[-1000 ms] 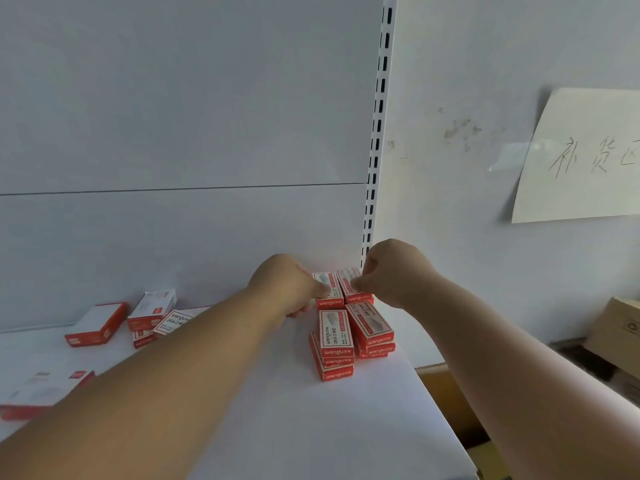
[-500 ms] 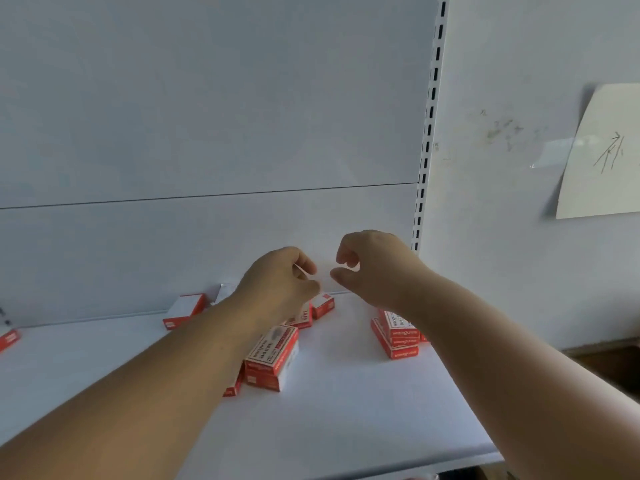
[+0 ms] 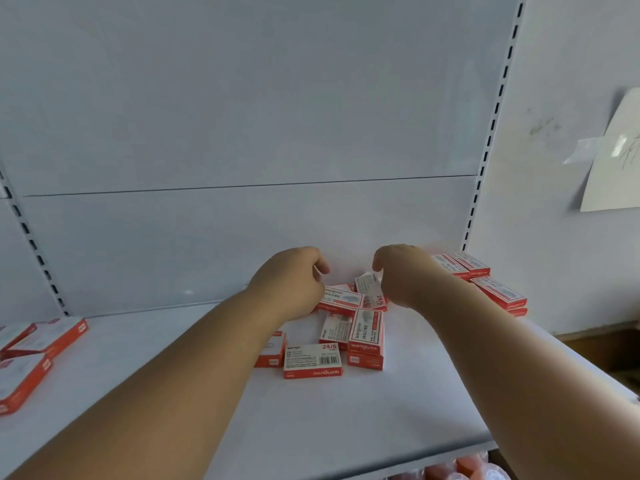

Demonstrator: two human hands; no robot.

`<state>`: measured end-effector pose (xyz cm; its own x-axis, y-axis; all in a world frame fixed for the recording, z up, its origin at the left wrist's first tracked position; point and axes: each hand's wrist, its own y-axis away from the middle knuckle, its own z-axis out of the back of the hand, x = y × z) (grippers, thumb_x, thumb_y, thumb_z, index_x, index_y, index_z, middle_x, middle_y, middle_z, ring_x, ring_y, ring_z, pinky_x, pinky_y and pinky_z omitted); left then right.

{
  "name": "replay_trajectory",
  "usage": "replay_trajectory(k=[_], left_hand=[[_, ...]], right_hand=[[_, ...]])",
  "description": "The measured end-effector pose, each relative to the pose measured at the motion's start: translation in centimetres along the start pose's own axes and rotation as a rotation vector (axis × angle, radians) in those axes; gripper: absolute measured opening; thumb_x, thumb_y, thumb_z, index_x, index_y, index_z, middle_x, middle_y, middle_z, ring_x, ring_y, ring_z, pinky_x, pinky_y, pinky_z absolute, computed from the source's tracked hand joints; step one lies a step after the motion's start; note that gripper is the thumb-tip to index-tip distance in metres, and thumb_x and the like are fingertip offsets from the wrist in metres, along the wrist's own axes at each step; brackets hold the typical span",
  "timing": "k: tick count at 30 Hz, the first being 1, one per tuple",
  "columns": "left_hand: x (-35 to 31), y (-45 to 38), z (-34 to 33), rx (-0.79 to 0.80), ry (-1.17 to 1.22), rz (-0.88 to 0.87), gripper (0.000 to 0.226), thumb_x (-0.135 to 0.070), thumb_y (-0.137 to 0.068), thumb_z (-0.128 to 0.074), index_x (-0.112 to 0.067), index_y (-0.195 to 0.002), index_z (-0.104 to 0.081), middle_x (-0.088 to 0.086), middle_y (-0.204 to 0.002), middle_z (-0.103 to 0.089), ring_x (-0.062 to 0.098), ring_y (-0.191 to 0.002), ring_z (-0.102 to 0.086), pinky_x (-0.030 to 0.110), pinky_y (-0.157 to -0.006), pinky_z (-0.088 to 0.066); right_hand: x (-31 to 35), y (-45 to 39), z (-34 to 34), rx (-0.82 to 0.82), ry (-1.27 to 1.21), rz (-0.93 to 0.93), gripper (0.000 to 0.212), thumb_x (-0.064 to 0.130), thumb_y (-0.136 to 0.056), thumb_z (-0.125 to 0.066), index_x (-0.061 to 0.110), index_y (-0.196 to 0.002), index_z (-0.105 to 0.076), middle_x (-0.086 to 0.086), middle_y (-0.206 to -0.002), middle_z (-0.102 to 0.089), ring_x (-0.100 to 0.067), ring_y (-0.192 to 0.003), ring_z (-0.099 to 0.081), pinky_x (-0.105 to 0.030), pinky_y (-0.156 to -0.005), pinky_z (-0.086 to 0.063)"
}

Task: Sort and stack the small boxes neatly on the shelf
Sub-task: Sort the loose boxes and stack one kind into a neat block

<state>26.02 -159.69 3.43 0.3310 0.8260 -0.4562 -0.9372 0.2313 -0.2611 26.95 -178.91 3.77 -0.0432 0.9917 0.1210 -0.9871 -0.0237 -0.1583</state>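
Currently mid-sort: both hands over the loose pile of small boxes (image 3: 332, 341) at mid-shelf (image 3: 311, 427). Right hand (image 3: 403, 275) pinches a tilted box (image 3: 370, 291) by its top edge, lifting it off the pile. Left hand (image 3: 294, 282) rests curled on the rear box (image 3: 341, 299); can't tell whether it grips. Neat stacks (image 3: 485, 282) sit at the right end against the upright. Next, I'd judge: carry the tilted box right, square it label-up on a stack. More boxes (image 3: 34, 348) far left, unsorted.
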Motion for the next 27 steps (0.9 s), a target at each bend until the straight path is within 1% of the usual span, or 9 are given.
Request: replay_trajectory(k=[3,7,11,16,18,20,23,25,27], left_hand=[[-1.5,-1.1,-1.4,0.003,0.008,-0.064,0.027,-0.013,-0.087,-0.06,-0.03,-0.108,-0.062,-0.015,-0.094,-0.059,0.005,-0.083,-0.057,0.021,-0.061,-0.042],[-1.9,-1.9,-3.1,-0.028,0.013,-0.076,0.022,-0.018,-0.089,-0.058,-0.033,-0.104,-0.061,-0.015,-0.097,-0.063,0.001,-0.081,-0.056,0.018,-0.058,-0.041],[-1.0,-1.5,-4.3,-0.098,-0.003,-0.085,0.017,-0.024,-0.09,-0.061,-0.036,-0.102,-0.061,-0.017,-0.099,-0.062,-0.001,-0.077,-0.054,0.013,-0.055,-0.034],[0.9,-1.1,-4.2,-0.166,0.053,-0.034,0.026,-0.024,-0.091,-0.064,-0.031,-0.116,-0.061,-0.015,-0.105,-0.062,0.003,-0.085,-0.055,0.014,-0.063,-0.038],[1.2,-1.0,-4.0,-0.208,0.066,-0.02,0.027,-0.024,-0.091,-0.065,-0.031,-0.117,-0.059,-0.014,-0.103,-0.061,0.005,-0.083,-0.056,0.014,-0.062,-0.039],[1.3,-1.0,-3.4,-0.236,0.062,-0.003,0.028,-0.026,-0.091,-0.065,-0.03,-0.117,-0.057,-0.014,-0.104,-0.062,0.007,-0.086,-0.058,0.014,-0.062,-0.04],[2.0,-0.9,-1.6,-0.274,0.044,0.053,0.028,-0.027,-0.09,-0.065,-0.03,-0.116,-0.056,-0.013,-0.106,-0.062,0.009,-0.086,-0.059,0.019,-0.065,-0.047],[3.1,-0.7,0.3,-0.246,-0.018,0.136,0.025,-0.028,-0.089,-0.065,-0.03,-0.113,-0.057,-0.012,-0.105,-0.062,0.011,-0.085,-0.059,0.023,-0.064,-0.049],[4.6,-0.4,1.9,-0.195,-0.194,0.237,0.023,-0.033,-0.088,-0.064,-0.026,-0.109,-0.059,-0.007,-0.104,-0.063,0.015,-0.086,-0.059,0.026,-0.064,-0.047]], right_hand=[[-0.2,-0.5,-0.9,0.08,0.065,-0.048,0.032,0.012,-0.085,-0.062,0.018,-0.117,-0.059,-0.005,-0.111,-0.065,-0.026,-0.097,-0.06,-0.038,-0.084,-0.054],[-0.4,-1.0,-2.0,0.112,0.021,-0.057,0.028,0.021,-0.084,-0.068,0.018,-0.11,-0.06,-0.003,-0.101,-0.066,-0.025,-0.09,-0.062,-0.04,-0.082,-0.056],[-1.0,-1.3,-2.6,-0.007,-0.072,-0.064,0.027,0.023,-0.083,-0.065,0.018,-0.106,-0.052,-0.005,-0.101,-0.064,-0.026,-0.09,-0.058,-0.038,-0.077,-0.052],[-1.4,-0.9,-3.3,-0.293,-0.254,-0.011,0.05,0.021,-0.082,-0.069,0.026,-0.125,-0.044,0.002,-0.118,-0.058,-0.021,-0.109,-0.045,-0.036,-0.092,-0.048],[-0.7,-0.5,-3.4,-0.375,-0.338,0.105,0.054,0.022,-0.083,-0.07,0.027,-0.131,-0.045,0.007,-0.123,-0.057,-0.016,-0.114,-0.043,-0.024,-0.089,-0.044],[0.3,-0.2,-3.3,-0.438,-0.364,0.221,0.056,0.021,-0.083,-0.071,0.026,-0.133,-0.046,0.008,-0.125,-0.057,-0.013,-0.117,-0.041,-0.011,-0.084,-0.033],[1.7,-0.1,-2.8,-0.458,-0.369,0.305,0.054,0.019,-0.084,-0.07,0.027,-0.132,-0.047,0.009,-0.125,-0.057,-0.01,-0.114,-0.042,-0.004,-0.077,-0.028],[2.5,-0.5,-2.3,-0.446,-0.38,0.329,0.052,0.019,-0.085,-0.07,0.027,-0.131,-0.047,0.008,-0.124,-0.058,-0.008,-0.103,-0.045,-0.005,-0.076,-0.033],[3.4,-1.0,-1.9,-0.417,-0.417,0.34,0.05,0.019,-0.085,-0.069,0.028,-0.129,-0.046,0.007,-0.122,-0.058,-0.007,-0.098,-0.046,-0.012,-0.076,-0.042]])
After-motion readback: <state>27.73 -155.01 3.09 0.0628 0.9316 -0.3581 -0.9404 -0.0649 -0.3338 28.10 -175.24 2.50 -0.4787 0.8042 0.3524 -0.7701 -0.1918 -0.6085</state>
